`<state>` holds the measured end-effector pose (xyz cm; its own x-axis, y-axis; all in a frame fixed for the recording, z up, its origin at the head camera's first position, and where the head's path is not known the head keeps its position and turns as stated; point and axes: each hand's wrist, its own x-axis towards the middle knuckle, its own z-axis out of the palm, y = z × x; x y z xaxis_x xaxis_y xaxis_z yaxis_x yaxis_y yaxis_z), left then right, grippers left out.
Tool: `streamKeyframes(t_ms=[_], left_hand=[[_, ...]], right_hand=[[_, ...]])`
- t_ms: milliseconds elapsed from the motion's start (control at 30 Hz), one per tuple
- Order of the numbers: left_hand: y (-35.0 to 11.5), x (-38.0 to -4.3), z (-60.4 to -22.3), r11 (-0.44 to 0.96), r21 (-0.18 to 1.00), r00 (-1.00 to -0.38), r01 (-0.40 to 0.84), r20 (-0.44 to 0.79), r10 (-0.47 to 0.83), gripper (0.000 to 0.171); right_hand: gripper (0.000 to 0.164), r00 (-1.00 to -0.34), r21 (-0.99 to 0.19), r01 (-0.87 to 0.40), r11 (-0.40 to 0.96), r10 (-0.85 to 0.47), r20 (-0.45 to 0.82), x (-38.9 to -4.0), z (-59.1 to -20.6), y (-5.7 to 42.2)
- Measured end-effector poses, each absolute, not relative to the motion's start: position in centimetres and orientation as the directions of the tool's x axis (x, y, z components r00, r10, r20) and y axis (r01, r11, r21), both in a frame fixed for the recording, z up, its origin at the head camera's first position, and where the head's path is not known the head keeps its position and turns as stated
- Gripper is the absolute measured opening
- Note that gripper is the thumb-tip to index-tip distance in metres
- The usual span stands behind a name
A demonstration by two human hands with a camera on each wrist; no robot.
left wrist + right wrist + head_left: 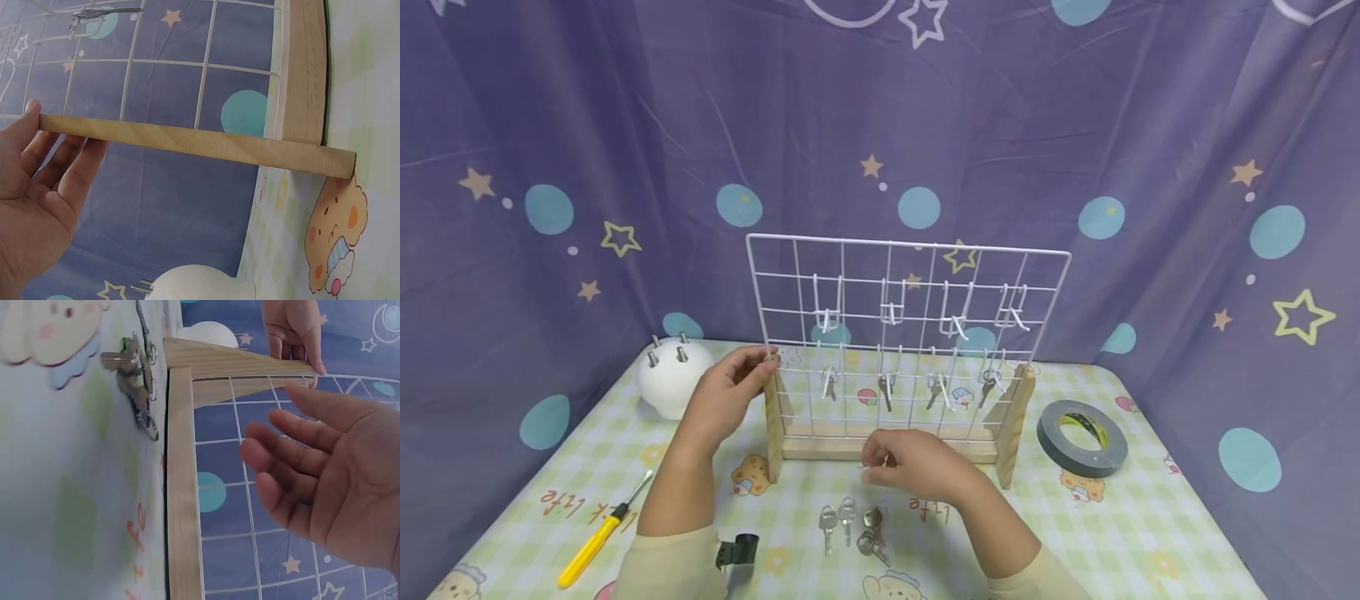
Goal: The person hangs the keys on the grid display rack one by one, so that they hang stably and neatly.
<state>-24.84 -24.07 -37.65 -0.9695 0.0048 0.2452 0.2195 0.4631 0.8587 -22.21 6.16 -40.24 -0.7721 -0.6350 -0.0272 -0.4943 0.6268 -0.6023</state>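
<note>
A white wire grid rack (910, 243) stands upright in a wooden frame. My left hand (724, 398) grips the top of its left wooden post (187, 140), thumb on one side and fingers on the other. In front of the lower grid is my right hand (917, 467), its fingers loosely bent and parted in the right wrist view, where nothing shows between them. Several keys (827, 521) lie on the tablecloth just below that hand. More keys (886, 390) hang from the lower row of white hooks; an upper row of hooks (955, 323) sits above.
A yellow-handled screwdriver (597, 542) lies at the front left. Behind it is a white rounded object (672, 379) with metal pegs. A roll of dark tape (1052, 442) lies right of the rack. A purple patterned curtain (820, 108) hangs behind the table.
</note>
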Motion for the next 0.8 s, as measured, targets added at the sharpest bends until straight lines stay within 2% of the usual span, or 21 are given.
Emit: streamKeyframes(t_ms=[200, 333, 567, 800], left_hand=[[-24.0, -24.7, -37.5, 0.461, 0.859, -0.970, 0.224, 0.244, 0.017, 0.054], [-24.0, -24.6, -37.4, 0.460, 0.861, -0.972, 0.216, 0.235, 0.016, 0.055], [-24.0, -24.5, -37.4, 0.453, 0.867, -0.973, 0.210, 0.228, 0.014, 0.056], [-24.0, -24.6, -37.5, 0.451, 0.866, -0.972, 0.217, 0.235, 0.015, 0.055]], right_hand=[[0.030, -0.703, -0.525, -0.565, 0.636, -0.704, -0.096, -20.6, -41.1, 6.7], [0.028, -0.656, -0.482, -0.616, 0.623, -0.744, -0.124, -19.8, -41.9, 6.5], [0.028, -0.636, -0.444, -0.621, 0.646, -0.746, -0.196, -19.4, -43.8, 6.0], [0.029, -0.630, -0.389, -0.649, 0.654, -0.748, -0.208, -19.7, -44.8, 5.4]])
